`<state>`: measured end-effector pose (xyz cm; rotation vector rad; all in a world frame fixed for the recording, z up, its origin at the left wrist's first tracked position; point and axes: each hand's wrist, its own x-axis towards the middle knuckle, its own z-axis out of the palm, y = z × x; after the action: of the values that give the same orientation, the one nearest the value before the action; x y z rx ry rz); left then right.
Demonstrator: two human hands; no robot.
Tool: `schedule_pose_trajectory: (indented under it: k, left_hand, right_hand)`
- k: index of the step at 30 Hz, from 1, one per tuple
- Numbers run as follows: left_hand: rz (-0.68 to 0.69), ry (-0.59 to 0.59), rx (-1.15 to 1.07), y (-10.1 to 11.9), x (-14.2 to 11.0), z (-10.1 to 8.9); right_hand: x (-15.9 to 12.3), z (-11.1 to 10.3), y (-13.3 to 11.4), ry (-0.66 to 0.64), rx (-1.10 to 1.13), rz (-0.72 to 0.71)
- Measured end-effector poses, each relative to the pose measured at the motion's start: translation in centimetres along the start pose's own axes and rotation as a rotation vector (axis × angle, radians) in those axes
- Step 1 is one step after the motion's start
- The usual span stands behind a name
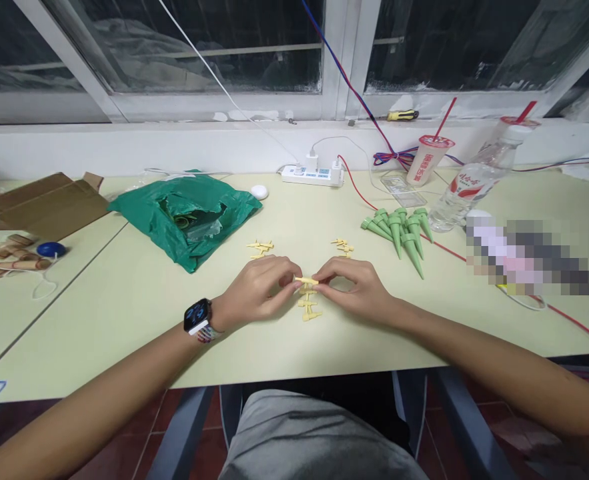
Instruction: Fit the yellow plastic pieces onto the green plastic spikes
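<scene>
Between my two hands, over the middle of the table, is a small yellow plastic piece [307,281]. My left hand [267,285] pinches its left end between thumb and forefinger, and my right hand [351,285] pinches the right end. Just below my fingertips lie several more yellow pieces [310,315], partly one under another. Beyond the left hand sits a small group of yellow pieces [260,248], and beyond the right hand another group [343,247]. Several green plastic spikes with ribbed caps [397,227] are piled to the right of my right hand.
A torn green plastic bag [189,213] lies back left, near a cardboard box [49,207] and wooden beads with a blue ball [51,249]. A power strip [311,175] stands by the wall. A water bottle [477,180], a cup [429,160] and a red cable [454,253] are on the right.
</scene>
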<state>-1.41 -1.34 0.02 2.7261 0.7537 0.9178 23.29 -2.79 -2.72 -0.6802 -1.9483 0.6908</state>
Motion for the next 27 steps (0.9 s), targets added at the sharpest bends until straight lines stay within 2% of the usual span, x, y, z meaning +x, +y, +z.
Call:
schedule_pose_trajectory:
  k: [4,10,15,18,21,27]
  left_hand:
    - [0.031,-0.026,-0.015,0.0,0.1,0.0]
    - [-0.08,0.036,-0.016,-0.2,-0.1,0.1]
    - [-0.203,0.14,-0.005,-2.7,-0.8,-2.2]
    - [-0.284,0.065,0.039,-5.2,-1.4,-4.2]
    - [-0.365,-0.008,0.077,-7.4,-1.8,-5.4]
    - [-0.427,-0.09,0.111,-8.6,-2.0,-5.9]
  right_hand:
    - [0.0,0.0,0.1,0.007,-0.017,-0.005]
    - [0.0,-0.2,0.0,0.013,-0.045,-0.012]
    - [0.2,-1.5,0.8,0.031,-0.182,0.015]
    - [0.4,-2.8,1.3,-0.025,-0.367,0.024]
    - [0.5,-3.8,1.7,-0.084,-0.529,0.045]
    - [0.6,-4.1,2.2,-0.173,-0.641,0.124]
